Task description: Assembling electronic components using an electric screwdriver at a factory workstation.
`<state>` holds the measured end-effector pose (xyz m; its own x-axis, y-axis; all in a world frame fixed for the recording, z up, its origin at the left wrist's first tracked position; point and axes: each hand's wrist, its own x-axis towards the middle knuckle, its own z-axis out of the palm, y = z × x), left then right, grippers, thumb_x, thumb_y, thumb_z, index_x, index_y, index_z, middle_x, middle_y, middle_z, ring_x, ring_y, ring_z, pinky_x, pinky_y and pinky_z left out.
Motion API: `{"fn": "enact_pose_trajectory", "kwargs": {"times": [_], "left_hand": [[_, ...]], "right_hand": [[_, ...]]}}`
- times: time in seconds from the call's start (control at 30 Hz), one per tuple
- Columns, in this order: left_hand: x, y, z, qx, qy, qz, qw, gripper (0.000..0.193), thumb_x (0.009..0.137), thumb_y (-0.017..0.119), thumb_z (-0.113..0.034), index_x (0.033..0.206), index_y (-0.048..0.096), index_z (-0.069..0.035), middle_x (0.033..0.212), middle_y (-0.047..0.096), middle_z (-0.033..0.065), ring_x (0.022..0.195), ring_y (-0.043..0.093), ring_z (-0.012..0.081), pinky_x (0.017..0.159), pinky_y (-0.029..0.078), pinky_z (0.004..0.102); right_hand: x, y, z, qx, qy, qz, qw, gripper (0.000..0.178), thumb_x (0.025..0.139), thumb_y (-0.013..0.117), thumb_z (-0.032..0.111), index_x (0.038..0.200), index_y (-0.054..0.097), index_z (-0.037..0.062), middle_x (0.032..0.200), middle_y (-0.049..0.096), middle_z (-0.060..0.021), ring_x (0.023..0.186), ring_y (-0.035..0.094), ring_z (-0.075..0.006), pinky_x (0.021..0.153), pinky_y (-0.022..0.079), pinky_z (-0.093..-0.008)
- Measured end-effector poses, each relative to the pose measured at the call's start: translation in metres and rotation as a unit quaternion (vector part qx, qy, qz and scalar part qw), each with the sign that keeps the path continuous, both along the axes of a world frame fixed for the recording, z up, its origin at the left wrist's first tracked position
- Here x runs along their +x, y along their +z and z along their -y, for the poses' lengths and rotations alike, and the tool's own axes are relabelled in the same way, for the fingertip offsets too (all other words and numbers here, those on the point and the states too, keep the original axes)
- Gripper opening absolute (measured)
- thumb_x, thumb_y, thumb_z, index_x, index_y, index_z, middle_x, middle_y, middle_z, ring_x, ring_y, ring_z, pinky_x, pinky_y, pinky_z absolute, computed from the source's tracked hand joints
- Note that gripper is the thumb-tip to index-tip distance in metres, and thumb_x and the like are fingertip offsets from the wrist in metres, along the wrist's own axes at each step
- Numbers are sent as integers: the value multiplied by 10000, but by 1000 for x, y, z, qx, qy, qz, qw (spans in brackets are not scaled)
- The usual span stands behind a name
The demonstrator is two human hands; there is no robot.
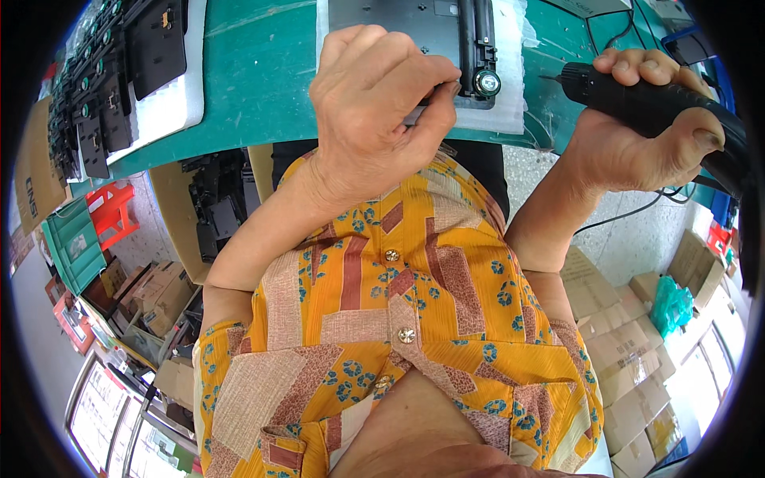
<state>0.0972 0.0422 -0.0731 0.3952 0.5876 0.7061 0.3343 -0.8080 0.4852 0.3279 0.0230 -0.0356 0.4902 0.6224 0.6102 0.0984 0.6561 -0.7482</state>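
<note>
Black screwdriver aslant, tip leftward

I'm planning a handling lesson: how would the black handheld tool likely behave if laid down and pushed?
The black handheld tool, gripped in the right hand, is probably stiff: its front juts past the grip without drooping. Its rounded shape suggests it might roll, and its thick build hints at heft.

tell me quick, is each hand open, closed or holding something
Left hand: closed in a pinch; whether it holds anything cannot be told.
Right hand: holding a black power screwdriver.
</note>
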Motion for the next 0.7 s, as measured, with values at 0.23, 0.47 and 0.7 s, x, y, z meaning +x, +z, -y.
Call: {"fn": "enact_pose_trajectory", "kwargs": {"times": [0.23,0.47,0.7], "left_hand": [[-5,1,6,19,2,-51,999,226,697,776,-17,906,747,-99,780,624,-9,736,575,200,799,445,365],[-10,-1,10,95,-24,-129,987,446,650,783,-87,1093,773,-140,982,667,-8,906,614,212,1005,438,472],[-10,1,13,143,-12,-124,982,456,669,762,-120,1122,768,-160,1053,658,0,980,604,218,1028,421,490]], "right_hand": [[-13,3,2,-5,-71,29,997,570,940,705,547,1065,627,-4,884,683,-157,715,673,-280,704,592,-466],[-21,14,0,-45,-85,24,995,540,963,726,446,1097,619,-66,902,678,-186,754,693,-318,780,613,-478],[-5,-3,6,62,73,-49,994,612,926,742,466,1293,530,25,987,637,-159,769,641,-274,696,545,-404]]}}
